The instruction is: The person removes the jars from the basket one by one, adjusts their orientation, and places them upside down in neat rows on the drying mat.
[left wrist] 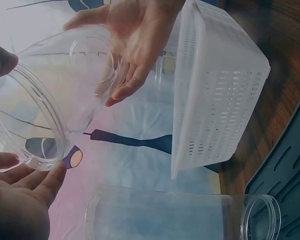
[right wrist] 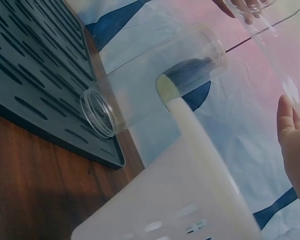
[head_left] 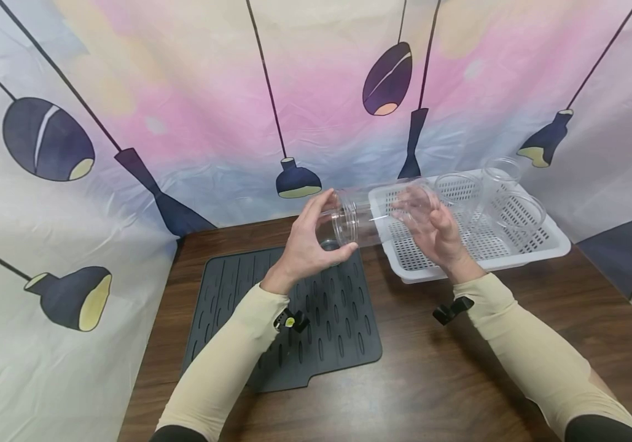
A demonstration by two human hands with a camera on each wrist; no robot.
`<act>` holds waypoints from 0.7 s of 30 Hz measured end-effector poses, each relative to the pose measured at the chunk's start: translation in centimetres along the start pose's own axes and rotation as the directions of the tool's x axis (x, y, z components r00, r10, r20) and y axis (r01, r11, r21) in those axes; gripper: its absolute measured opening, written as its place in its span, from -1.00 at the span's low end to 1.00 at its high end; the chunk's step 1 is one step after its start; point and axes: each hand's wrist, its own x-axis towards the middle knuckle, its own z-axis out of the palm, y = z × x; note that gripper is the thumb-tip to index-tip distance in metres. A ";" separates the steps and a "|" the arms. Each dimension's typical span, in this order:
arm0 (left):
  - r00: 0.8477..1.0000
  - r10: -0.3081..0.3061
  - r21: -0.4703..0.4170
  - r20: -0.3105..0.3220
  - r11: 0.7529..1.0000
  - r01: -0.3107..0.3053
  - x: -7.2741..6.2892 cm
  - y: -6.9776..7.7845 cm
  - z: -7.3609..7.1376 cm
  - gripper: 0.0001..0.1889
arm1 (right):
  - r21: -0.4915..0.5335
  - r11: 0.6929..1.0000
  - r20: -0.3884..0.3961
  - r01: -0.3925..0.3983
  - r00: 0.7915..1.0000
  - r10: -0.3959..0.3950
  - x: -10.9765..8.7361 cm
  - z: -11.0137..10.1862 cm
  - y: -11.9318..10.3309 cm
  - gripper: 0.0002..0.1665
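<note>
Cream-sleeved forearms [head_left: 227, 362] reach in over the brown wood-grain table [head_left: 432, 380]. Left hand [head_left: 312, 236]: thumb and fingers curled round the threaded neck of a clear, cylindrical, wide-mouth jar [head_left: 371, 212], firm-looking hold. Right hand [head_left: 437, 236]: fingers extended and spread about the base end, supporting more than gripping. Jar is in the air, lying near horizontal, neck to the left. Handling guess: light, stiff, smooth-walled, so slippery if wet; glass or plastic can't be told, treat as breakable. Best hold is the ridged neck, with the other palm under the base; squeezing mid-wall looks riskier. Below on the left, dark grey slotted drying mat [head_left: 338, 350]; a second clear jar [right wrist: 140, 85] stands neck-down at its far edge, untouched. To the right, white perforated plastic basket [head_left: 556, 248], its rim just beyond the right hand, with more clear jars [head_left: 514, 215] inside. Behind everything, pastel fabric backdrop [head_left: 199, 110] printed with dark hanging lamps.
</note>
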 end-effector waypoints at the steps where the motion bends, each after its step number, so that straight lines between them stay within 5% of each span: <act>1: 1.000 -0.006 -0.004 0.011 1.000 0.006 0.0 0.0 0.0 -0.01 | -0.002 1.000 -0.010 0.007 1.000 -0.007 0.1 0.1 -0.1 -0.24; 6: 0.998 -0.017 0.014 0.059 1.000 0.017 -0.3 0.1 -0.2 0.05 | -0.044 0.996 -0.031 0.071 0.997 -0.073 0.8 0.5 -0.3 -0.24; 11: 0.998 -0.013 0.033 0.067 0.999 0.011 -0.8 -0.1 -1.0 0.07 | -0.082 0.995 -0.069 0.055 0.996 -0.061 0.9 0.6 -0.8 -0.26; 21: 0.986 -0.133 0.197 0.103 0.974 0.111 -3.0 -0.9 -3.7 0.03 | -0.135 0.991 -0.142 0.001 0.990 -0.020 0.7 1.0 -2.0 -0.22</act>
